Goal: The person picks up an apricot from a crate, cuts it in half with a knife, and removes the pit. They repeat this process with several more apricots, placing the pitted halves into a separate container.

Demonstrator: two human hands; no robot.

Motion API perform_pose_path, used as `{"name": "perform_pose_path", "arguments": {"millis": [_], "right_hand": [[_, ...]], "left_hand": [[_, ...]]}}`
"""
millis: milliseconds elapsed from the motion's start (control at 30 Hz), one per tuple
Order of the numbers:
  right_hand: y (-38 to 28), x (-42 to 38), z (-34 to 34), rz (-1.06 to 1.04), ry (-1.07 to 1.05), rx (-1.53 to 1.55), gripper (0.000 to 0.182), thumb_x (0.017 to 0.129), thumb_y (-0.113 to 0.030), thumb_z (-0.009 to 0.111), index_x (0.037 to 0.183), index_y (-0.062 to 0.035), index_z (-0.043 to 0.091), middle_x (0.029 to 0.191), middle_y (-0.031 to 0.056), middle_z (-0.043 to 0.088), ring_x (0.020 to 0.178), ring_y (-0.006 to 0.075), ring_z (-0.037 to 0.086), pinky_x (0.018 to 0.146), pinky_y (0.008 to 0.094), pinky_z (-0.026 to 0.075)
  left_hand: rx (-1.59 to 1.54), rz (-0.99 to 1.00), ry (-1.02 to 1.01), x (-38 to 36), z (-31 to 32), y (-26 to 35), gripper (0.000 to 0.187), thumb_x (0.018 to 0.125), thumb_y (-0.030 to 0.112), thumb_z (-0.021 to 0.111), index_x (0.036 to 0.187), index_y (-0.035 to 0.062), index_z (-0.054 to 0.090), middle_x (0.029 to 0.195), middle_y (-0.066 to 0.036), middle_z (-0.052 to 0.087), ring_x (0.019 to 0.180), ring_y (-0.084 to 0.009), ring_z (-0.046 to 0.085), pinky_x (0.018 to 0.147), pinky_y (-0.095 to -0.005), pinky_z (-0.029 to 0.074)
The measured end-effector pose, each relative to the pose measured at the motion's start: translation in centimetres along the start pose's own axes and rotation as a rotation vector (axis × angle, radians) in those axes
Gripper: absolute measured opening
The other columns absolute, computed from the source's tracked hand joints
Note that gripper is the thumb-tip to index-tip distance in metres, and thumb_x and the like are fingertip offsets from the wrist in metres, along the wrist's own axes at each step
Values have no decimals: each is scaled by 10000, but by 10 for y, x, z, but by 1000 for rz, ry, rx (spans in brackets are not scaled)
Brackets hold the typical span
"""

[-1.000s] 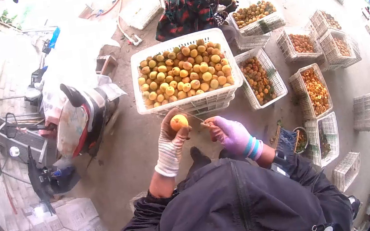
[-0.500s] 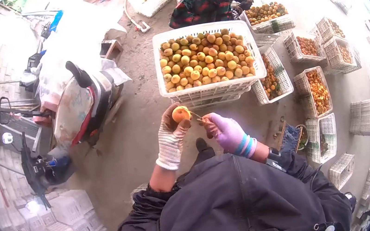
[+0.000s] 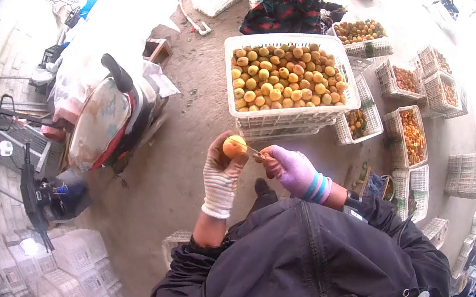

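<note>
My left hand, in a white striped glove, holds an orange-yellow fruit between thumb and fingers. In a purple glove with blue stripes, my right hand is closed on a small thin tool, whose tip reaches the right side of the fruit. The tool looks like a small knife, but its blade is hard to make out. Just beyond both hands stands a white crate heaped with similar fruits.
A person in a patterned jacket sits behind the crate. More fruit crates stand on the right. To the left is a scooter, with stacked white crates at the lower left.
The view has shifted, so the crates and scooter appear farther right. My hands stay close together, with the fruit turned slightly and the tool still against its side.
</note>
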State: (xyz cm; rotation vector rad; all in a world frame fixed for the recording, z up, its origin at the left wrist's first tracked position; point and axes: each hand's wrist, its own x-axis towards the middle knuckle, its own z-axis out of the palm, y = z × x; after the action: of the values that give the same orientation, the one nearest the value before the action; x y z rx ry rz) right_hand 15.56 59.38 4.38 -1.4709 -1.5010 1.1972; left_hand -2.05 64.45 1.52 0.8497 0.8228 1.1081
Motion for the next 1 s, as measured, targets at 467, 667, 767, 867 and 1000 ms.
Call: {"name": "perform_pose_path", "arguments": {"millis": [467, 667, 767, 867, 1000], "right_hand": [[-6, 10, 25, -53, -76, -75, 199, 964, -274, 498, 1004, -83, 538, 731, 162, 607, 719, 374, 620, 634, 419, 480], [-3, 19, 38, -160, -52, -234, 201, 971, -249, 489, 968, -54, 535, 726, 165, 608, 690, 357, 620, 598, 399, 472], [2, 21, 50, -177, -25, -243, 211, 966, -280, 499, 937, -72, 521, 737, 185, 599, 718, 406, 600, 590, 442, 462], [8, 23, 61, -221, 13, -278, 236, 970, -314, 491, 889, -92, 492, 698, 191, 565, 682, 422, 581, 570, 473, 453], [8, 21, 64, -181, 4, -270, 253, 971, -333, 485, 894, -93, 498, 697, 185, 570, 684, 417, 586, 579, 475, 456]], "left_hand": [[16, 160, 30, -11, -22, -1, 520, 790, 1, 733, 1256, 47, 507, 1158, -60, 595, 1038, -140, 578, 882, -265, 524], [91, 154, 65, -18, -27, 2, 513, 790, 5, 732, 1249, 54, 508, 1155, -86, 602, 1018, -158, 593, 883, -280, 527], [16, 143, 67, -20, -27, 2, 460, 844, 203, 717, 1239, 77, 518, 1099, -104, 630, 974, -194, 620, 878, -331, 525], [-178, -52, 162, -24, -28, 8, 520, 912, 469, 570, 1256, 89, 486, 1020, -118, 643, 928, -225, 644, 871, -355, 518], [-156, -127, 109, -22, -39, 9, 631, 825, 521, 663, 1284, 128, 480, 1076, -114, 646, 992, -241, 633, 879, -374, 498]]}}
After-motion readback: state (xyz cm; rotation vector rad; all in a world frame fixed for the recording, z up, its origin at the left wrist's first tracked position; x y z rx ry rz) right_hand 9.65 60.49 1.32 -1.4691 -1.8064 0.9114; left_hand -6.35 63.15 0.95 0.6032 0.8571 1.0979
